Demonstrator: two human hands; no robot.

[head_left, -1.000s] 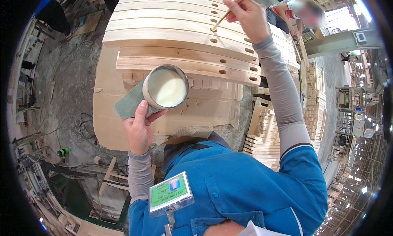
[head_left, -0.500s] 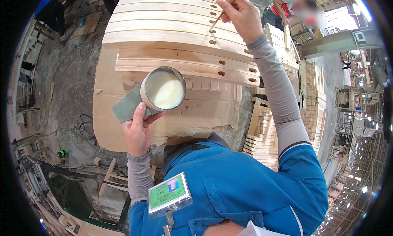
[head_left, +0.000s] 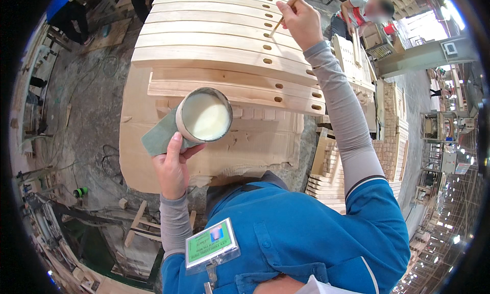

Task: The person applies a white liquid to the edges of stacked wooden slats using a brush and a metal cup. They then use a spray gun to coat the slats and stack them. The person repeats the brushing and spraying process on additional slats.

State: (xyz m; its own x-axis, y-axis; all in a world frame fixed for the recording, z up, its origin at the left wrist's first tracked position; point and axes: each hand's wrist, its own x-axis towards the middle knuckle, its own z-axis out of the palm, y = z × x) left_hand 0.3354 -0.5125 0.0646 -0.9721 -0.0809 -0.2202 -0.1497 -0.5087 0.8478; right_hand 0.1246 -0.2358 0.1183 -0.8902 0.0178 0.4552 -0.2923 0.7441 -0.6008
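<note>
My left hand [head_left: 173, 166] is closed around a round cup [head_left: 180, 124] of creamy white liquid [head_left: 206, 115]. A flat grey-green piece [head_left: 161, 136], its material unclear, is held against the cup's side by the same hand. Up at the boards, my right hand [head_left: 302, 24] pinches a thin wooden brush [head_left: 277, 25]. The brush tip is at an oval slot [head_left: 267, 35] near the right ends of the pale wooden boards [head_left: 199, 40]; whether it touches the wood I cannot tell. These boards lie side by side, each with a slot near its end.
Brown cardboard [head_left: 245, 148] lies beneath the boards, in front of me. Stacked wooden pieces [head_left: 326, 176] stand to my right. Another person [head_left: 357, 13] works at the far right beside slotted boards [head_left: 352, 57]. Cables and a small wooden frame [head_left: 138, 225] are on the left floor.
The brush tip has shifted slightly at the slot, and its handle stands a little steeper. My left hand keeps its hold on the cup. The whole view has shifted slightly.
</note>
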